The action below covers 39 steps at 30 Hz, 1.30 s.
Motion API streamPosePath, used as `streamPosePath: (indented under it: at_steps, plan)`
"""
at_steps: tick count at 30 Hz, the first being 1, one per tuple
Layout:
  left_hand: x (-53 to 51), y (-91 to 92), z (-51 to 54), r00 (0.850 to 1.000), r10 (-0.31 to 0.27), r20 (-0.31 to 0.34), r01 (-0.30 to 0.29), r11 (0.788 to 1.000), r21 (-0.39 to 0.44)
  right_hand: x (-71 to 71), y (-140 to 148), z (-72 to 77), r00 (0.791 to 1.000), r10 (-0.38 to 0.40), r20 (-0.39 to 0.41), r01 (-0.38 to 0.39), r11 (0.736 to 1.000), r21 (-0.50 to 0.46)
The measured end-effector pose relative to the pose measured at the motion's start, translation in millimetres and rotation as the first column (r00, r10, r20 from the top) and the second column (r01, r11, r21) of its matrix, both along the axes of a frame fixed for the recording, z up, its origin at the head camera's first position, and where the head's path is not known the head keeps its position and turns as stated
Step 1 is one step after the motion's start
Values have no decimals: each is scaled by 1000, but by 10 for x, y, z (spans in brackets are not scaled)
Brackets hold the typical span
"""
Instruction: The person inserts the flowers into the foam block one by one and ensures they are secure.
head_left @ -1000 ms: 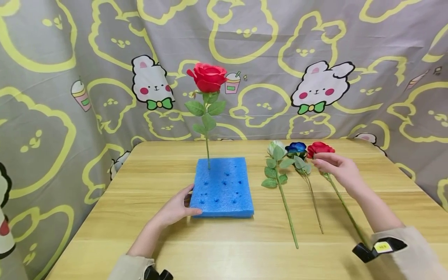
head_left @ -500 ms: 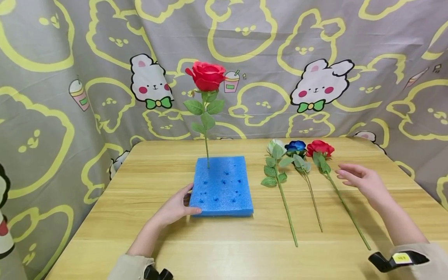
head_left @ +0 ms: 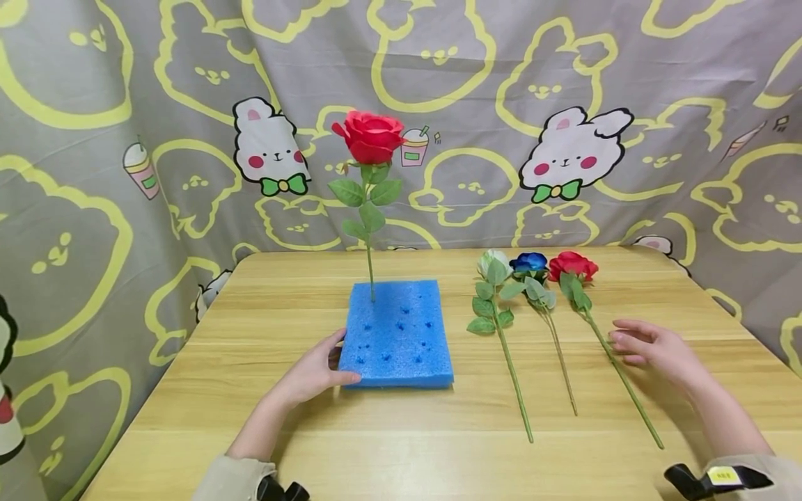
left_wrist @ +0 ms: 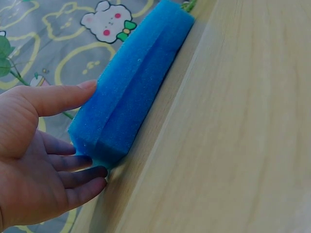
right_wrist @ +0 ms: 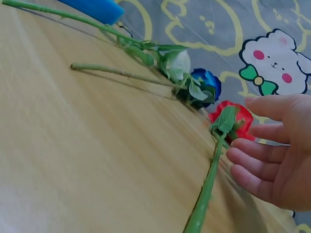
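Observation:
In the head view a blue foam block [head_left: 401, 337] with several small holes lies on the table. A red rose [head_left: 373, 139] stands upright with its stem in the block's back left. My left hand [head_left: 316, 369] rests against the block's front left corner, thumb at the front and fingers along the side; they look fairly straight in the left wrist view. A second red rose [head_left: 573, 267] lies at the right, its green stem [right_wrist: 209, 179] slanting toward me. Beside that stem my right hand [head_left: 658, 351] hovers with relaxed fingers and holds nothing. Whether the fingertips touch it, I cannot tell.
Between the block and the lying red rose are a white rose [head_left: 493, 266] and a blue rose [head_left: 530, 264], their stems toward me. The wooden table [head_left: 250, 334] ends at a grey patterned curtain [head_left: 451, 188] behind.
My right hand has moved away from the lying red rose's bloom, rightward and then down toward me beside its stem. The left hand stays against the foam block.

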State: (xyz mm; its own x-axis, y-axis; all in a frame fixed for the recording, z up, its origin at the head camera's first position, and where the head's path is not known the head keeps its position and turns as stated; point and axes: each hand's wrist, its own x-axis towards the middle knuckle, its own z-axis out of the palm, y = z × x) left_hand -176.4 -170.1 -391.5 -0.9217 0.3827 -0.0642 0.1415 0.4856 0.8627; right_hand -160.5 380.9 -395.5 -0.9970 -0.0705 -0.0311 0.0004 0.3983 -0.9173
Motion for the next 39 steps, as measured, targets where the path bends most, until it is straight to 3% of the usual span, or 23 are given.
streamPosePath:
  at_steps: [6,10,15,21,39]
  plan:
    - [21,-17,-1,1000,-8,1,8,1000,6,1,-23,-86,999,33,32,-38,988,152]
    - [34,-22,5,1000,-6,0,6,1000,4,0,-58,-118,1000,13,26,-19,969,245]
    - [32,-20,21,1000,1,2,-1,1000,-2,-32,-96,-145,999,-37,8,33,955,294]
    - [17,-14,23,1000,-4,-5,4,1000,-15,-38,-143,-169,998,-42,-44,55,930,364]
    - [-3,-2,8,1000,1,-1,-1,1000,-23,-43,-150,-77,998,-60,17,49,926,374]
